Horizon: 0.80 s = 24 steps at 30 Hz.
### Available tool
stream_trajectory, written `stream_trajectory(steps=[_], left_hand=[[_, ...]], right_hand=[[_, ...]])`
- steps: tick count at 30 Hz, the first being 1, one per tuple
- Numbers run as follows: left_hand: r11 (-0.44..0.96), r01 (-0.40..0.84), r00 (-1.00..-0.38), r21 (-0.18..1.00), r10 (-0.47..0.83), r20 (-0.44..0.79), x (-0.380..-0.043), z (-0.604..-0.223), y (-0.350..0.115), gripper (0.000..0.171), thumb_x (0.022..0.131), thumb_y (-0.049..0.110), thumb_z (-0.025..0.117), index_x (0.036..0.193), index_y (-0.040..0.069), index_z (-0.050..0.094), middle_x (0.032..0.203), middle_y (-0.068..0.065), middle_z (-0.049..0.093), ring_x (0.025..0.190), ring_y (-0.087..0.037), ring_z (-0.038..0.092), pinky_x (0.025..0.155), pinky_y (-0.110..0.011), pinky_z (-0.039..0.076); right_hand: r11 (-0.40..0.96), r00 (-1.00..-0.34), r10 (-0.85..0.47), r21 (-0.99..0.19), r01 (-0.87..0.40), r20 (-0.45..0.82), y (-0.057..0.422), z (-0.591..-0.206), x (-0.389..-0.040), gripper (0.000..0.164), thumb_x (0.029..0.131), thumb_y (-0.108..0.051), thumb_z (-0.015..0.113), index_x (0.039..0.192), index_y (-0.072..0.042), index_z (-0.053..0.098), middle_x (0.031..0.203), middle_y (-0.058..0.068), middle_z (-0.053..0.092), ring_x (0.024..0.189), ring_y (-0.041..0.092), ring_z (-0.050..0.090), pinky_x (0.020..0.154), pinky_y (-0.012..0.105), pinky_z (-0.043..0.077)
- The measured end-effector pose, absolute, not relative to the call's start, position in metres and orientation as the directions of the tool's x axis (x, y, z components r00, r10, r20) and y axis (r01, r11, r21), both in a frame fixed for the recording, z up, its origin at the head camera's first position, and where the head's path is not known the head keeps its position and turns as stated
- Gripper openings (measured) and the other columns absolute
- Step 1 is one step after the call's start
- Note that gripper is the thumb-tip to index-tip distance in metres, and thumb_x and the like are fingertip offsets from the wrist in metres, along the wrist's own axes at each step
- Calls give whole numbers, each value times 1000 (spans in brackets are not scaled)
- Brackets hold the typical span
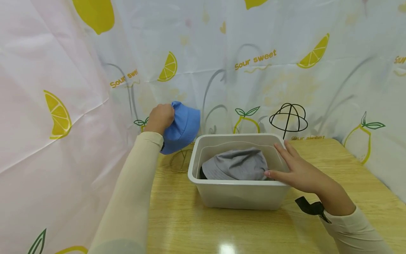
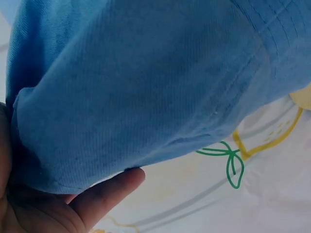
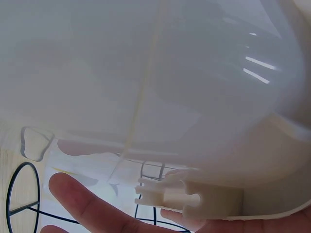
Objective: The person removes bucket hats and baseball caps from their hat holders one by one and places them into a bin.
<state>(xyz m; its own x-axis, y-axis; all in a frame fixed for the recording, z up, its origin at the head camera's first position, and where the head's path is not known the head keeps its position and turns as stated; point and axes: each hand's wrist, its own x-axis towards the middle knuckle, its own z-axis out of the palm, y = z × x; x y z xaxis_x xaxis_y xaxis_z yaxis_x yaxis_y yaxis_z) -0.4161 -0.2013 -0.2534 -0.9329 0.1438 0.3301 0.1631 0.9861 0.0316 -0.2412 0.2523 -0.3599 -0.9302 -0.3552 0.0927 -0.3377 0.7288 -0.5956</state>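
Note:
My left hand (image 1: 161,116) grips a blue bucket hat (image 1: 183,127) by its crown, left of the plastic bin and above the table. The hat's brim faces right, and its cloth fills most of the left wrist view, where a finger (image 2: 109,196) shows under the hat. A grey bucket hat (image 1: 236,164) lies inside the white bin (image 1: 241,194). At the bin's right rim rests my right hand (image 1: 299,173), its fingers extended and the thumb over the front right corner. Its fingers show below the bin's pale wall (image 3: 218,97) in the right wrist view.
A black wire hat stand (image 1: 288,118) rises behind the bin's right corner. Another wire stand (image 1: 181,160) sits left of the bin, partly behind the blue hat. Lemon-printed curtain (image 1: 196,53) hangs behind and left of the wooden table (image 1: 177,218).

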Motion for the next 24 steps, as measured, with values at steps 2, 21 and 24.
stream_trajectory(steps=[2, 21, 24], left_hand=[[986, 162, -937, 37, 142, 320, -416, -253, -202, 44, 110, 16, 34, 103, -11, 68, 109, -34, 70, 104, -51, 67, 92, -62, 54], [978, 207, -912, -29, 203, 357, -412, -245, -200, 38, 111, 15, 39, 106, -10, 67, 105, -33, 71, 101, -50, 69, 88, -61, 55], [981, 196, -917, -11, 187, 353, -413, -241, -202, 38, 111, 16, 38, 110, -10, 66, 107, -33, 70, 103, -50, 68, 89, -62, 54]], right_hand=[[729, -931, -353, -596, -337, 93, 252, -360, -241, 106, 95, -60, 67, 167, -31, -5, 171, 16, -23, 152, 61, -2, 105, 85, 20], [739, -934, -348, -589, -326, 81, 252, -360, -241, 105, 95, -62, 65, 167, -32, -5, 171, 15, -22, 151, 63, 2, 104, 84, 22], [737, -933, -350, -591, -328, 81, 252, -359, -240, 105, 95, -61, 65, 167, -31, -5, 171, 16, -22, 151, 63, 2, 104, 84, 22]])
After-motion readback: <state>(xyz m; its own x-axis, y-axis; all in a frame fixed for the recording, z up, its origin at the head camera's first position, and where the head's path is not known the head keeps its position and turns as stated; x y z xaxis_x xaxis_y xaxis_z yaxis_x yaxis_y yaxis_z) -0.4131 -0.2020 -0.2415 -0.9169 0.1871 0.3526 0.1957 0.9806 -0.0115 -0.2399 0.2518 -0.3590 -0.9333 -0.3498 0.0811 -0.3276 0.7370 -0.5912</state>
